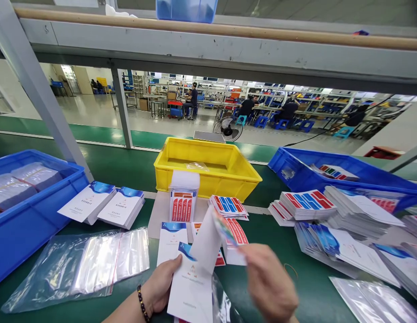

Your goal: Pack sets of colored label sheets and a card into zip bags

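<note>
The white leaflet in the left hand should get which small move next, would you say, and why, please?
Probably bring the blurred colourful sheet in against the white leaflet: the right hand appears to pinch the sheet's edge beside it, while the left hand holds the leaflet with its thumb on top.

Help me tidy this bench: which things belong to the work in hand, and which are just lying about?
Likely in use:
White, blue-topped paper booklet, in the left hand
Red-and-white printed paper sheets
Clear plastic bags
Yellow rectangular plastic bin

Probably unrelated:
Round black fan in the background
Blue plastic tub overhead
</note>
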Tool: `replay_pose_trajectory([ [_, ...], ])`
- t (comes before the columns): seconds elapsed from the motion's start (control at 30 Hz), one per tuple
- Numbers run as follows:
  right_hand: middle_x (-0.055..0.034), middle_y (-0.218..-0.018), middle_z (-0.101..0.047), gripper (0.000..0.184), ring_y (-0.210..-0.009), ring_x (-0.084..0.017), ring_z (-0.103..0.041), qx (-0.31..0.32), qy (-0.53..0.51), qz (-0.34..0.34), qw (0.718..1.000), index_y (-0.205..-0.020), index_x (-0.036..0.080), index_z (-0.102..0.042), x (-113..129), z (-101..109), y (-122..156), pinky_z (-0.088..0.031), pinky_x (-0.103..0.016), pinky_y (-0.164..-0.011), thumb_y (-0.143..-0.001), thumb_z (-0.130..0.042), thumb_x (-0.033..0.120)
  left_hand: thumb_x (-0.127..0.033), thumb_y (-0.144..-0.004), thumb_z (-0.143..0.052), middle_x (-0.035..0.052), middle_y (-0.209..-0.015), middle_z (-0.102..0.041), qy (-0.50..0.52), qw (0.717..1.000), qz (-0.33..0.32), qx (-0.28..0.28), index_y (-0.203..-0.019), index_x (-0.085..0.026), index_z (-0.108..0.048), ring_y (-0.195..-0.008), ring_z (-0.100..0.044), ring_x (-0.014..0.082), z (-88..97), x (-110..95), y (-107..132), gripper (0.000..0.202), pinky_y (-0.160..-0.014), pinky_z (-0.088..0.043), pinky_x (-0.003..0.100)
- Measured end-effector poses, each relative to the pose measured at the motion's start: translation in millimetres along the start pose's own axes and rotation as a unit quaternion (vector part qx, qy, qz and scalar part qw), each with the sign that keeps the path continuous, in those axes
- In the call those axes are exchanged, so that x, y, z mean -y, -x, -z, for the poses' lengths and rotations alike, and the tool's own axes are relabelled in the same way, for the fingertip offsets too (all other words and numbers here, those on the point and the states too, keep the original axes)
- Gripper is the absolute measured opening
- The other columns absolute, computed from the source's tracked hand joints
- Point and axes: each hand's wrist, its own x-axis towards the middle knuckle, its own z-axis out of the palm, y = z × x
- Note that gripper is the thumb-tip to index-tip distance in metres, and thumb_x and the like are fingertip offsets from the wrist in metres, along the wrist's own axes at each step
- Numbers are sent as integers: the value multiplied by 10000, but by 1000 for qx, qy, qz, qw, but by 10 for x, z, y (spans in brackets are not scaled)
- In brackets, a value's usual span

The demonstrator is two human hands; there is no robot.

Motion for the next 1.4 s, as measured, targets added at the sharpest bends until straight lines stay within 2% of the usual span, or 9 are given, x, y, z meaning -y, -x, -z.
replay_pose_trajectory([
  [0.07, -82, -777, -637, 204, -706, -188, -584, 141, -37, 114, 983, -970, 160, -597, 140, -136, 68, -466, -312, -597, -831, -460, 103, -378, -816, -506, 185, -930, -684, 23, 1000, -12, 18, -1026, -31, -581, -956, -614, 298, -31, -3, 1, 412, -888, -415, 425],
  [0.13, -87, -710, -632, 192, -647, -181, -564, 213, -31, 183, 959, -947, 128, -591, 240, -282, 138, -444, -310, -555, -847, -428, 113, -382, -835, -474, 177, -902, -691, 31, 999, -18, 6, -1023, -28, -581, -951, -617, 286, -61, -12, 6, 415, -877, -425, 407],
  [0.33, -26, -569, -563, 231, -510, -132, -468, 245, 7, 238, 940, -770, 147, -576, 351, -547, 313, -350, -264, -480, -882, -375, 120, -435, -817, -493, 166, -872, -695, 19, 999, -25, -37, -986, -41, -596, -873, -645, 280, -54, -14, -9, 440, -794, -472, 383],
  [0.5, -46, -658, -587, 330, -616, -156, -504, 260, -26, 138, 955, -775, 163, -573, 130, -436, 299, -385, -290, -574, -923, -299, 272, -330, -733, -641, 150, -806, -705, -31, 995, -78, -50, -850, -53, -615, -779, -668, 272, -21, 11, -12, 302, -713, -501, 351],
  [0.6, -67, -734, -604, 266, -702, -170, -530, 213, 104, 9, 971, -823, 154, -580, -243, -290, 213, -385, -291, -637, -905, -330, 190, -328, -737, -641, 137, -757, -710, -52, 993, -43, -95, -818, -66, -603, -713, -678, 262, -58, -5, 12, 277, -664, -514, 338],
  [0.8, -87, -653, -577, 312, -635, -226, -529, 237, 401, -82, 881, -663, 156, -548, -740, -251, 161, -331, -309, -574, -836, -447, 395, -332, -746, -634, 123, -765, -715, -68, 990, -28, -124, -821, -93, -575, -720, -682, 252, -86, -5, 13, 257, -696, -525, 349],
  [1.07, -96, -642, -627, 285, -597, -207, -588, 322, 427, -132, 834, -605, 137, -613, -669, -299, 73, -336, -291, -551, -812, -488, 287, -343, -714, -665, 139, -797, -713, -67, 992, -17, -110, -832, -84, -588, -738, -680, 264, -54, 2, 8, 295, -704, -525, 351],
  [1.27, -70, -643, -634, 157, -541, -176, -578, 334, 415, -128, 836, -639, 144, -624, -714, -237, 102, -331, -273, -513, -729, -498, 123, -340, -741, -638, 142, -802, -711, -63, 992, -14, -109, -836, -86, -568, -747, -678, 262, -43, 7, 13, 280, -703, -521, 350],
  [1.4, -68, -700, -633, 170, -675, -192, -584, 222, 333, -59, 914, -715, 151, -622, -684, -185, 133, -379, -294, -618, -760, -470, 90, -326, -780, -593, 145, -796, -710, -50, 992, -19, -113, -860, -73, -572, -753, -677, 262, -60, -15, 9, 267, -724, -513, 360],
])
